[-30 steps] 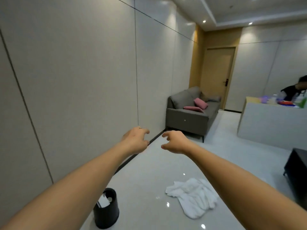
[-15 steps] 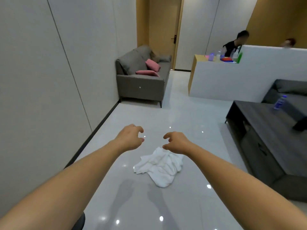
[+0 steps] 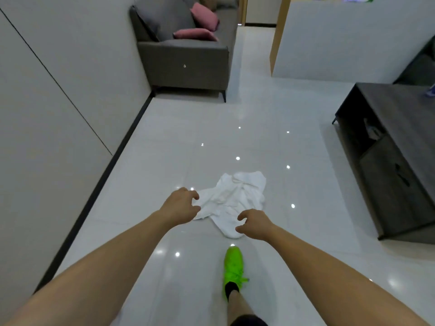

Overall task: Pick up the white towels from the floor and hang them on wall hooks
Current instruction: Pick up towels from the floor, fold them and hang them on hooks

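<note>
A crumpled heap of white towels [image 3: 235,198] lies on the glossy white floor [image 3: 211,142] in front of me. My left hand [image 3: 180,205] hovers over the heap's left edge with fingers curled and apart, holding nothing. My right hand [image 3: 255,224] hangs over the heap's near right corner, fingers spread and empty too. Whether either hand touches the cloth is unclear. No wall hooks are in view.
A grey panelled wall [image 3: 58,95] runs along the left. A grey sofa [image 3: 183,57] with pink cushions stands ahead. A dark low table [image 3: 395,149] sits at right, a white counter [image 3: 341,43] behind it. My green shoe [image 3: 233,263] is planted just behind the towels.
My view has tilted down and I have stepped closer to the towels. Both hands have dropped from chest height to just over the heap. My green shoe has come into view.
</note>
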{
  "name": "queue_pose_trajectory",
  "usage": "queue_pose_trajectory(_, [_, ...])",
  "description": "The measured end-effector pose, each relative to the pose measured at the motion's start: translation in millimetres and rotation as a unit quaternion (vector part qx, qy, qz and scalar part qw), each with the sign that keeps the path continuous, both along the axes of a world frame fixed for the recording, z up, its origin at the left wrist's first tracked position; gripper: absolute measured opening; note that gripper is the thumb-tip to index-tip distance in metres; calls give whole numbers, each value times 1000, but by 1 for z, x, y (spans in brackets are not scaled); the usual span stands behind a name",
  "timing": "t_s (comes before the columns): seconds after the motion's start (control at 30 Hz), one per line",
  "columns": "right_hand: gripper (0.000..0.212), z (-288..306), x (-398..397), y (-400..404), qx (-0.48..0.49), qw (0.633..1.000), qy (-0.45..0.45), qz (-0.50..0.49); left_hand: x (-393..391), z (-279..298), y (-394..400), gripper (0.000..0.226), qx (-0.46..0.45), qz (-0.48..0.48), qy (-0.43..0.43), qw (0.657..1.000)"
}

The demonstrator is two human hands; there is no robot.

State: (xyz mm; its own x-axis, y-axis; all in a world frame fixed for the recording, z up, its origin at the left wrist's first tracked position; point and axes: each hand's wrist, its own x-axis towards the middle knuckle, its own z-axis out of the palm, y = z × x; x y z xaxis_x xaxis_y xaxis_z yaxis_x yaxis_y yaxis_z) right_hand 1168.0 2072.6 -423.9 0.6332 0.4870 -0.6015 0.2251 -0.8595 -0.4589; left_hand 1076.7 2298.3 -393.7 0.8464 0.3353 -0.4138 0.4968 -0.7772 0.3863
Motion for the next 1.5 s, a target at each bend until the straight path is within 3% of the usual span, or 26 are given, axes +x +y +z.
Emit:
queue_pose_trajectory(0.3, [42, -97, 113, 71, -46, 993, 110, -24, 98, -85, 59, 39, -37, 74, 99, 992])
queue_pose_trajectory(0.47, [37, -146, 151, 115, -40, 981, 166, -92, 135, -131, 80, 41, -90, 118, 133, 980])
queue_pose_trajectory(0.63, [27, -231, 165, 159, -26, 960, 221, -171, 167, -220, 113, 40, -120, 125, 168, 970])
queue_pose_trajectory(0.83, [3, -409, 164, 229, 10, 884, 282, -372, 193, -398, 168, 38, -134, 140, 169, 966])
queue_pose_trajectory(1.0, [3, -553, 138, 276, 18, 793, 337, -508, 184, -550, 214, 37, -150, 107, 229, 956])
queue_pose_trajectory(1.1, [4, -614, 121, 303, 28, 748, 365, -553, 175, -616, 236, 34, -173, 176, 249, 936])
queue_pose_trajectory(1.2, [3, -658, 111, 327, 28, 714, 381, -587, 175, -670, 251, 38, -221, 277, 268, 896])
queue_pose_trajectory(1.3, [3, -687, 103, 341, 24, 702, 372, -607, 182, -714, 260, 50, -249, 341, 277, 863])
queue_pose_trajectory(1.43, [2, -702, 97, 337, 4, 700, 360, -617, 194, -748, 252, 18, -275, 370, 274, 844])
queue_pose_trajectory(1.5, [2, -700, 96, 329, -10, 695, 357, -624, 198, -751, 248, 17, -255, 373, 265, 852])
